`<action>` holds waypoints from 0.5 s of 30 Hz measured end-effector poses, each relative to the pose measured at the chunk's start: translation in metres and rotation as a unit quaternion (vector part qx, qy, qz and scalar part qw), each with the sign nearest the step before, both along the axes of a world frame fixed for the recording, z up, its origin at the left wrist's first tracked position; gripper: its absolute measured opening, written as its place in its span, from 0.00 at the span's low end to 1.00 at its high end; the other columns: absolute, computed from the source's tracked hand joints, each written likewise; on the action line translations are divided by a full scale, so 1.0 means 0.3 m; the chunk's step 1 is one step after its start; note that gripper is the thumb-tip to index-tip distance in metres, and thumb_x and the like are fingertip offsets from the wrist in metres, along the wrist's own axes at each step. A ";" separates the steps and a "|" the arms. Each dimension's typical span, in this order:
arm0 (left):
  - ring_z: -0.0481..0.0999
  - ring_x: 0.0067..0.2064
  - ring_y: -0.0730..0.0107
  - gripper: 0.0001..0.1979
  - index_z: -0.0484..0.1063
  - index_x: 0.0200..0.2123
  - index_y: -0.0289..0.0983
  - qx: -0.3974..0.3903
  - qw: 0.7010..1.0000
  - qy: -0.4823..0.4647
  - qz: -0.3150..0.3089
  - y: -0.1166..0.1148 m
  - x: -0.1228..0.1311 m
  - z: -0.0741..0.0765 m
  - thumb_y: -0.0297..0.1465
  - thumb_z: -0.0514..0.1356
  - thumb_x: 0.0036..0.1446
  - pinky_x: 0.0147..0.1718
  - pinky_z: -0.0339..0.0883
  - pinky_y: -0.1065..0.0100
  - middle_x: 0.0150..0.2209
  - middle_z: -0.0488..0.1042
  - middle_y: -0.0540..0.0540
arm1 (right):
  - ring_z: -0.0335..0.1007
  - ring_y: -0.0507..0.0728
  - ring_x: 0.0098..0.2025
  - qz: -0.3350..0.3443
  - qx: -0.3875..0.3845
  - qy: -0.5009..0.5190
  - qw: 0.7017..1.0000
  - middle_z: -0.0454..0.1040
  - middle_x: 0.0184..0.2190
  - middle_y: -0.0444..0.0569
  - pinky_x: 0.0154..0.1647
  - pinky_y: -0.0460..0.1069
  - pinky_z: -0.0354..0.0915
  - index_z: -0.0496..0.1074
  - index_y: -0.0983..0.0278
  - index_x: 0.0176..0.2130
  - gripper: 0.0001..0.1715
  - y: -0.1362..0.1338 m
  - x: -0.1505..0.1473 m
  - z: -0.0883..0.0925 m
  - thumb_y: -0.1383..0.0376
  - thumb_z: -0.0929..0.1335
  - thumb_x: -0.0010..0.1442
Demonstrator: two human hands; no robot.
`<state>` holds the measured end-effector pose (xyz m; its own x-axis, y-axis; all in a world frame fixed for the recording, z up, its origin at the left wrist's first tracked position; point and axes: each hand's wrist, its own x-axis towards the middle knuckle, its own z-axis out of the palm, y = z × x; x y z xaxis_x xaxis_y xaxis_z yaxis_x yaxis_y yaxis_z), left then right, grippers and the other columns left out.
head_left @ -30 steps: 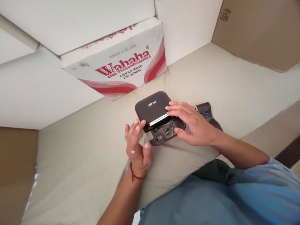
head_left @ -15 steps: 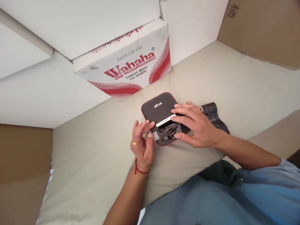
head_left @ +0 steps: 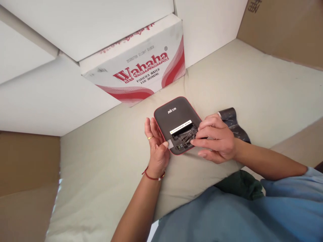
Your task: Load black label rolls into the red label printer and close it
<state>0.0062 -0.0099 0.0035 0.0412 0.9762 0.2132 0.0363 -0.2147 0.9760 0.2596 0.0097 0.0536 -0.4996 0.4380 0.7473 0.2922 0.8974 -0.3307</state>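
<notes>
A small black device point(head_left: 176, 117) with a red rim lies on a beige cushion point(head_left: 106, 161). Its near end is uncovered and shows inner parts below a white label strip. My left hand point(head_left: 156, 148) steadies the device's left edge, fingers straight and thumb pressed on a small white tab at the near corner. My right hand point(head_left: 214, 139) hovers over the exposed compartment with finger and thumb pinched together at the parts inside. What the pinch holds is too small to make out.
A dark, flat cover piece point(head_left: 234, 122) lies on the cushion just behind my right hand. A white and red "Wahaha" carton point(head_left: 136, 64) stands against the white wall beyond the device. Brown cardboard point(head_left: 282, 30) rises at the far right.
My left hand has moved in from the cushion to the device's left edge, thumb on the corner tab. My right hand has gone from lying flat to a pinch over the exposed compartment.
</notes>
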 end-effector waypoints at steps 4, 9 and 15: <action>0.51 0.83 0.53 0.51 0.36 0.78 0.64 0.014 1.000 0.011 0.003 0.006 0.000 -0.017 0.62 0.63 0.63 0.76 0.64 0.50 0.84 0.41 0.49 | 0.78 0.62 0.45 0.006 -0.020 -0.009 1.000 0.82 0.33 0.45 0.48 0.62 0.71 0.84 0.51 0.42 0.15 0.008 0.001 0.023 0.49 0.69 0.70; 0.52 0.83 0.49 0.48 0.46 0.77 0.61 0.026 0.999 0.000 0.029 0.014 -0.006 -0.047 0.62 0.65 0.61 0.76 0.64 0.48 0.83 0.47 0.46 | 0.78 0.58 0.40 0.005 -0.146 -0.028 0.989 0.82 0.35 0.49 0.43 0.56 0.73 0.82 0.58 0.36 0.26 0.065 -0.020 0.189 0.52 0.62 0.77; 0.60 0.79 0.47 0.44 0.56 0.73 0.57 0.040 0.998 -0.037 0.037 0.021 0.000 -0.060 0.60 0.67 0.60 0.73 0.67 0.46 0.79 0.56 0.43 | 0.75 0.56 0.32 -0.076 -0.244 -0.302 0.918 0.81 0.29 0.46 0.36 0.51 0.64 0.81 0.61 0.31 0.15 0.230 -0.128 0.307 0.66 0.69 0.69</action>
<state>0.0063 -0.0035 -0.0144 -0.0487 0.9559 0.2897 -0.0166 -0.2907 0.9567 0.2212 0.0787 0.1458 -0.6641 0.7459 0.0500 0.6640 0.6193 -0.4190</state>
